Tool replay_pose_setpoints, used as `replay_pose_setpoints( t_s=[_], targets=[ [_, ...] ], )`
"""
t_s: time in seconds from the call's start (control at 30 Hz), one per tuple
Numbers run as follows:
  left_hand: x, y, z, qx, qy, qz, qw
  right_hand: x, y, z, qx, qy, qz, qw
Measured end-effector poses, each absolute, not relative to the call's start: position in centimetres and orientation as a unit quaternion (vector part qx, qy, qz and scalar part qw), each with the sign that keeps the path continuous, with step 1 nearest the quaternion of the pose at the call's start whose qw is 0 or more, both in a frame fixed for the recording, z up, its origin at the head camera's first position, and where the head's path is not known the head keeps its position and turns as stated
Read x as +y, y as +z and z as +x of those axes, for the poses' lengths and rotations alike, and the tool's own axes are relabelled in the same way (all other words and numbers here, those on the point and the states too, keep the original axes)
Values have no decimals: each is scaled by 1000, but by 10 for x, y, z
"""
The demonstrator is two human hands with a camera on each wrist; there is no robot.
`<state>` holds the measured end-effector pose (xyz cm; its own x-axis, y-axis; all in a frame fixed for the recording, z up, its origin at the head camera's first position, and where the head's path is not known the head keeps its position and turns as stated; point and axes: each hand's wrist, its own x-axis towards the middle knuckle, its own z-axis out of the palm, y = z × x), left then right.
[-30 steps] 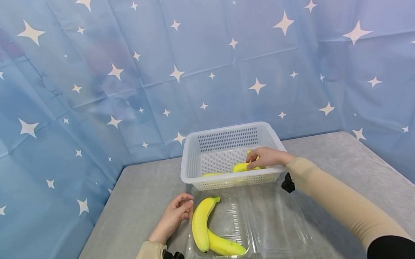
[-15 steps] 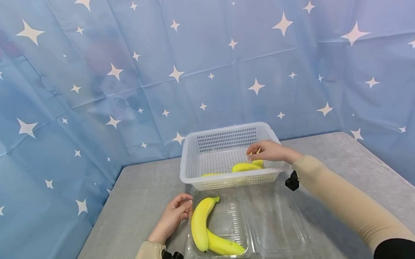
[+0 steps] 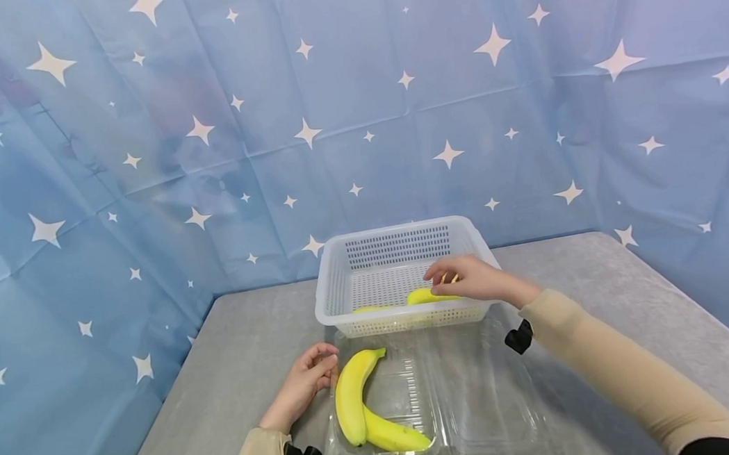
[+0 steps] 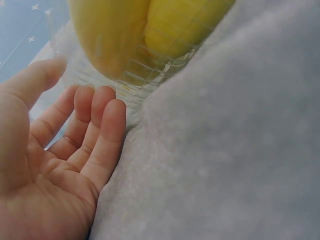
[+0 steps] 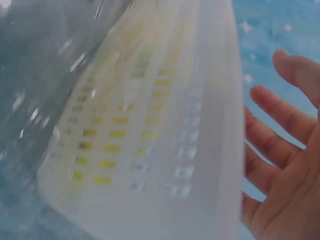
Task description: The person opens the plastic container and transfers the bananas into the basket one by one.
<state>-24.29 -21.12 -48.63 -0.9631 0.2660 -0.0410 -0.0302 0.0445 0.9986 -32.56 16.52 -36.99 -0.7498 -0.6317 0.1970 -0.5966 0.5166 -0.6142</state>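
Observation:
In the head view, my right hand [image 3: 471,279] reaches over the near right of a white perforated basket [image 3: 396,234], just above a yellow banana [image 3: 420,296]. The right wrist view shows its fingers spread and bent a little, with nothing between them. My left hand [image 3: 305,381] lies loosely curled at the left side of a clear plastic clamshell box [image 3: 399,385]. In the left wrist view its fingertips [image 4: 114,117] are close to the box's ribbed wall; contact is unclear. Inside the box, one banana [image 3: 351,399] leans across a second banana [image 3: 394,433].
The box's clear lid [image 3: 490,394] lies folded out to the right on the grey table [image 3: 223,375]. Another bit of yellow fruit [image 3: 369,308] shows at the basket's near left. A blue star-patterned cloth [image 3: 358,116] hangs behind the table.
My right hand rose slightly off the fruit in the basket, then came down again a little to the left. The left hand and the bananas in the box have stayed put.

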Motion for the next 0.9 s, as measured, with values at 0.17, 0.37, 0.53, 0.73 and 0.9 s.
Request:
replay_pose_setpoints(
  t_s=[0.17, 0.37, 0.53, 0.73, 0.9],
  targets=[
    [-211, -487, -243, 714, 687, 82, 109, 153, -366, -309, 853, -333, -402, 6],
    [-211, -488, -244, 713, 688, 81, 109, 135, -367, -290, 834, -320, -448, 1],
    [-211, -488, -244, 714, 687, 80, 108, 120, -372, -274, 815, -296, -498, -4],
    [-211, -488, -244, 715, 686, 79, 106, 108, -379, -264, 809, -271, -521, -14],
    [-211, -487, -243, 717, 685, 76, 105, 100, -390, -260, 796, -277, -538, 9]
  ],
)
